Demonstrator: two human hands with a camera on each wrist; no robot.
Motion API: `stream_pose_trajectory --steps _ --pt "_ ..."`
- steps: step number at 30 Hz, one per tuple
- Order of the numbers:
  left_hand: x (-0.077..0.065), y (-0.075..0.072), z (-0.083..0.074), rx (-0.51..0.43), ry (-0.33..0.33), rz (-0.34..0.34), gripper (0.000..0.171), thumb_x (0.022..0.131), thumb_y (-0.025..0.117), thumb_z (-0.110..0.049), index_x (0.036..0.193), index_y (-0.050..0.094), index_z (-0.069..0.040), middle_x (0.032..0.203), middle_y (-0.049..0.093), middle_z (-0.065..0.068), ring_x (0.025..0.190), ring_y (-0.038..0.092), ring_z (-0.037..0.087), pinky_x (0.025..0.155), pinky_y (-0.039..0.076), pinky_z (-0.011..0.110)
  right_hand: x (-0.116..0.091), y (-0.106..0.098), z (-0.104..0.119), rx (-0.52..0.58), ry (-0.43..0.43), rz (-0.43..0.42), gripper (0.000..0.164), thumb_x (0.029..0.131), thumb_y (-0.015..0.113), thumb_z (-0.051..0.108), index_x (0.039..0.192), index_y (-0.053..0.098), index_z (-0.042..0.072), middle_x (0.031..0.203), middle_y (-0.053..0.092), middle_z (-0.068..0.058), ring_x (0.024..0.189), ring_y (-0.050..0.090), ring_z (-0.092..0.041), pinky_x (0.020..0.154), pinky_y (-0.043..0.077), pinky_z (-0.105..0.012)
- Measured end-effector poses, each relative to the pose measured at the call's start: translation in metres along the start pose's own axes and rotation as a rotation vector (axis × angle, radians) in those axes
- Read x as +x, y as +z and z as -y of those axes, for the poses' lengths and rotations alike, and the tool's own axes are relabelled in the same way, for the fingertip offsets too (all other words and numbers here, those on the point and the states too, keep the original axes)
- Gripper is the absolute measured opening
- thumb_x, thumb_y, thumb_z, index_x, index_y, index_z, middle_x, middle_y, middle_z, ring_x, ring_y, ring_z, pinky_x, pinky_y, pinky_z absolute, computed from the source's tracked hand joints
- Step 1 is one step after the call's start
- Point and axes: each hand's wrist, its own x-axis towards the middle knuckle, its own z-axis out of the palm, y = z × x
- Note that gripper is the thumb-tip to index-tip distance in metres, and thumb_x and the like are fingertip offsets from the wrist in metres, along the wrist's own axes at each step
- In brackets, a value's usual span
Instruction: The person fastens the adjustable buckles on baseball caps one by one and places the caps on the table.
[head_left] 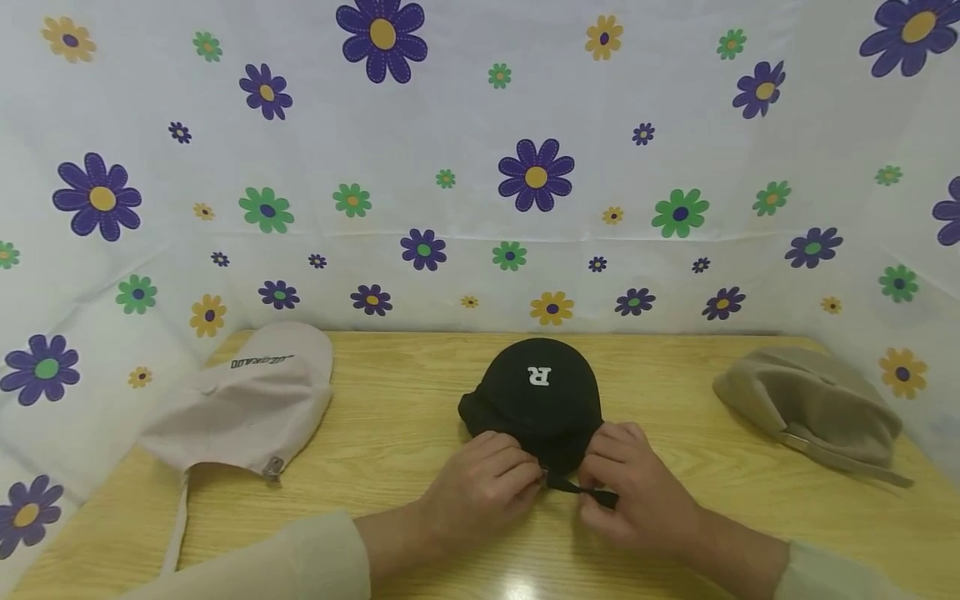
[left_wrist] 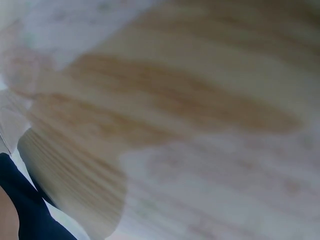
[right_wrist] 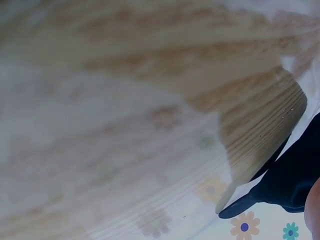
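A black cap (head_left: 540, 408) with a white letter R sits at the middle of the table, its strap side toward me. My left hand (head_left: 483, 479) grips the strap at the cap's near left edge, fingers curled. From the right, my right hand (head_left: 637, 487) pinches the narrow black strap (head_left: 566, 483), which spans the short gap between both hands. A loose tail of strap shows by the right thumb. Dark cloth (left_wrist: 27, 210) fills the lower left corner of the left wrist view, and a dark piece (right_wrist: 287, 175) shows at the right in the right wrist view.
A pale pink cap (head_left: 255, 400) lies at the left, its strap hanging toward the near side. An olive-tan cap (head_left: 817, 408) lies at the right. Behind the wooden table (head_left: 397, 392) hangs a white flowered cloth (head_left: 450, 125), which also runs along both sides.
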Motion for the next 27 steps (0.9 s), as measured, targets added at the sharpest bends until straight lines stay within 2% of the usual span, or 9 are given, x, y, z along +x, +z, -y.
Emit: stream_pose_trajectory --steps 6,10,15,20,27 --pt "-0.0007 0.0005 -0.0005 0.014 -0.020 0.031 0.022 0.075 0.083 -0.011 0.096 0.076 -0.010 0.089 0.067 -0.002 0.082 0.060 0.011 0.074 0.050 0.022 0.0020 0.0020 -0.0011 0.013 -0.033 -0.013 0.021 0.063 0.064 0.006 0.072 0.052 0.021 0.073 0.045 0.013 0.078 0.041 -0.004 0.079 0.028 -0.025" --pt "-0.0023 0.0019 -0.0006 0.038 -0.038 0.056 0.021 0.076 0.083 -0.014 0.095 0.075 -0.012 0.090 0.064 -0.002 0.082 0.058 0.012 0.073 0.049 0.023 0.0024 0.0037 -0.0032 0.031 -0.076 -0.034 0.022 0.061 0.064 0.006 0.072 0.053 0.021 0.074 0.045 0.012 0.077 0.041 -0.005 0.078 0.027 -0.024" --pt "-0.0039 0.0021 -0.0011 0.115 -0.052 0.073 0.020 0.079 0.083 -0.023 0.096 0.076 -0.016 0.090 0.065 -0.004 0.082 0.057 0.011 0.068 0.044 0.023 0.0020 0.0047 -0.0050 0.089 -0.111 -0.018 0.023 0.062 0.066 0.005 0.075 0.055 0.021 0.076 0.047 0.012 0.078 0.042 -0.004 0.077 0.027 -0.024" --pt "-0.0043 0.0037 -0.0015 0.174 -0.045 0.028 0.020 0.079 0.082 -0.030 0.095 0.076 -0.020 0.089 0.066 -0.006 0.078 0.056 0.011 0.066 0.038 0.025 0.0026 0.0055 -0.0047 0.181 -0.159 0.012 0.022 0.069 0.069 0.004 0.079 0.058 0.019 0.081 0.052 0.011 0.082 0.045 -0.007 0.078 0.030 -0.024" --pt "-0.0038 0.0053 -0.0022 0.195 -0.038 -0.012 0.018 0.073 0.084 -0.029 0.089 0.076 -0.024 0.084 0.062 -0.007 0.073 0.051 0.011 0.067 0.037 0.027 0.0005 0.0048 -0.0029 0.293 -0.178 0.095 0.013 0.088 0.069 0.009 0.091 0.062 0.019 0.089 0.059 0.009 0.091 0.050 -0.009 0.082 0.036 -0.025"
